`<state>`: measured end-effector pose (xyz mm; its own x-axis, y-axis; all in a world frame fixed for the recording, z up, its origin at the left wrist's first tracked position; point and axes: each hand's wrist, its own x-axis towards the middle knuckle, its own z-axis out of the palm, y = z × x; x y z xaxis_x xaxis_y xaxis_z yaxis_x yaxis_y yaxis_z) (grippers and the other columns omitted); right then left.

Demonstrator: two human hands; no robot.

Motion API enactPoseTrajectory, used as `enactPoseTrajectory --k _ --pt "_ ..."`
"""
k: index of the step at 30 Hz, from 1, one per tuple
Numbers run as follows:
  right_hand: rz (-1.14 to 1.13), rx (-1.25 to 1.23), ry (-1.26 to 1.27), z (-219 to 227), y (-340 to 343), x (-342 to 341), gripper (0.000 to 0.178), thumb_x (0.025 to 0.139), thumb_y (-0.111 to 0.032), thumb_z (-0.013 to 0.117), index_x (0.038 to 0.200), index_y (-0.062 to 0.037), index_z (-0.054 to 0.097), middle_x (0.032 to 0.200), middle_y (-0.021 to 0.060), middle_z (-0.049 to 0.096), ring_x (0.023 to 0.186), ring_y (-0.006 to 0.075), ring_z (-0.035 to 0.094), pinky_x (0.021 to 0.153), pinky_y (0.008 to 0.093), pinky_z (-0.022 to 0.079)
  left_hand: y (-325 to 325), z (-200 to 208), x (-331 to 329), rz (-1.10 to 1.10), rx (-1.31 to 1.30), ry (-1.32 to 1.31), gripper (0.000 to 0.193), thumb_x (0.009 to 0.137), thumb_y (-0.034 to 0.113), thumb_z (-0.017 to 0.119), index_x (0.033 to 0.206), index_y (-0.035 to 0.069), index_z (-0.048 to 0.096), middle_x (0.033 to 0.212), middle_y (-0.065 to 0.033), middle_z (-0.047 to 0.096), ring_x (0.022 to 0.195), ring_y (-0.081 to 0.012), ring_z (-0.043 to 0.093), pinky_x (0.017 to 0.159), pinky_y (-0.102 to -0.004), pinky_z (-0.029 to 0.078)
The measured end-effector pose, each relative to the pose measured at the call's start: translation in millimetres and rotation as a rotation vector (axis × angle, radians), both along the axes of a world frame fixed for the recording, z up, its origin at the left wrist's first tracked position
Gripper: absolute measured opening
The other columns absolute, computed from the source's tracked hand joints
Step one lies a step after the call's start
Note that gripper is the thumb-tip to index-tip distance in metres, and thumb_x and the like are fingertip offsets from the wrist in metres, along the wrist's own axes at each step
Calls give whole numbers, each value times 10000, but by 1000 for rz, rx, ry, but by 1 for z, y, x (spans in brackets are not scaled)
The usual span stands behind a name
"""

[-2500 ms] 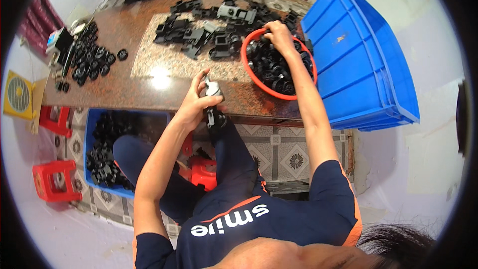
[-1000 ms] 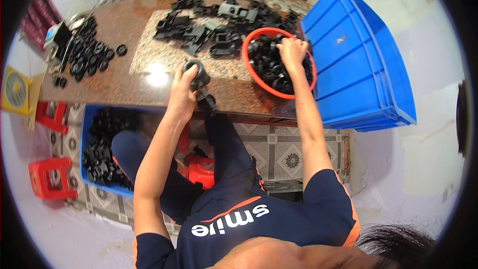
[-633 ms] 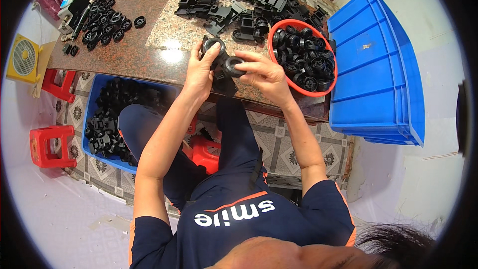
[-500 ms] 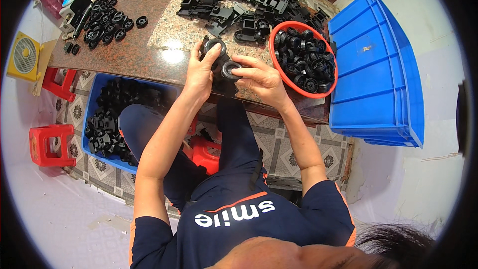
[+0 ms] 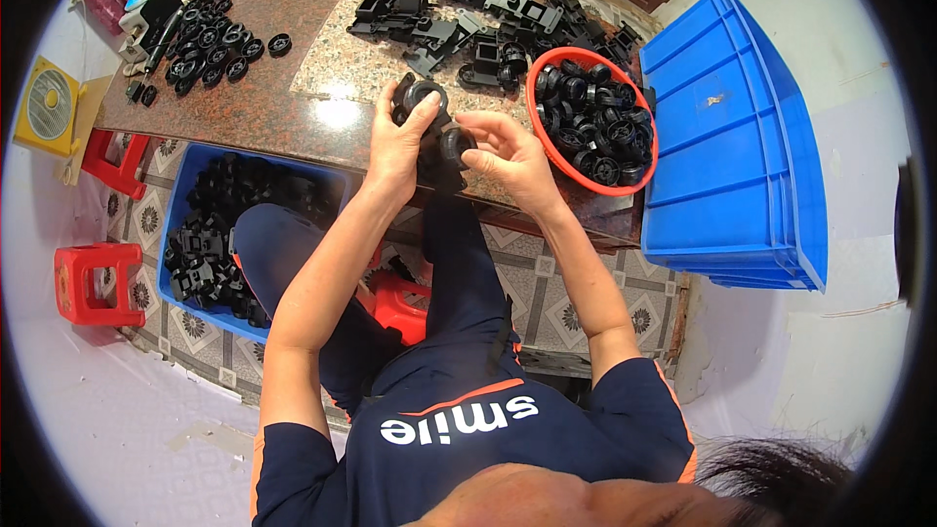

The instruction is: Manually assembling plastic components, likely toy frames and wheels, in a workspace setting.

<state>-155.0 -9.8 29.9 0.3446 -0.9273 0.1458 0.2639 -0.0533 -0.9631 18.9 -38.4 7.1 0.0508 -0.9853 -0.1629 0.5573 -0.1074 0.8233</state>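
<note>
Just off the table's near edge, my left hand [image 5: 394,151] is closed round a black plastic toy-car chassis [image 5: 437,168]. One black wheel [image 5: 424,95] shows at its upper end, by my left thumb. My right hand [image 5: 520,168] has its thumb and bent fingers on another black wheel [image 5: 455,144] at the chassis's right side. How far that wheel sits on its axle is hidden. Closest to my right hand is a red basin [image 5: 535,112] heaped with black wheels [image 5: 590,117].
Black and grey chassis parts [image 5: 459,34] lie across the far tabletop [image 5: 283,0]. Loose wheels [image 5: 210,49] spread at the left. A blue crate [image 5: 737,127] stands at the right. Below the table is a blue bin [image 5: 176,210] of black parts, near red stools [image 5: 98,283].
The wheel under my right fingers has turned from face-on to more edge-on. My right fingers have shifted round it, while my left hand keeps its hold on the chassis.
</note>
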Motion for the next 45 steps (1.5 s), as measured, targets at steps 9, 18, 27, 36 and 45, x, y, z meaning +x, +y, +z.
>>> enactPoseTrajectory --k 9,18,27,36,45 --pt "-82 118 35 12 -2 -8 359 884 -35 678 1235 8 617 1003 46 671 881 105 646 772 244 533 -4 -6 1 45 -38 -171 963 756 345 842 1483 51 284 1328 -161 395 1190 -249 481 978 -363 451" --pt "71 182 315 13 -4 2 605 834 -150 747 1354 20 489 1180 76 587 1058 130 583 897 291 490 -2 -2 1 17 -107 -197 942 754 323 841 1479 63 299 1295 -162 413 1151 -253 513 941 -363 483" --pt "-9 179 20 5 -3 24 788 783 -159 678 1459 20 317 1225 128 571 1107 187 566 971 312 454 19 32 15 -190 -358 -302 1087 773 373 812 1527 49 100 1430 -214 340 1294 -315 416 1068 -416 372" --pt "53 -52 21 57 1 124 813 732 -49 710 1475 -40 381 1183 175 620 1039 212 631 931 330 497 67 37 65 123 -526 -250 829 849 239 732 1472 35 224 1297 -131 417 1153 -222 485 989 -347 433" --pt "618 -100 226 34 -44 215 784 851 -414 726 1458 -44 396 1292 213 563 1253 286 509 1052 402 404 90 -1 168 493 -437 57 630 949 249 625 1461 86 295 1368 -90 459 1225 -210 495 1016 -356 426"
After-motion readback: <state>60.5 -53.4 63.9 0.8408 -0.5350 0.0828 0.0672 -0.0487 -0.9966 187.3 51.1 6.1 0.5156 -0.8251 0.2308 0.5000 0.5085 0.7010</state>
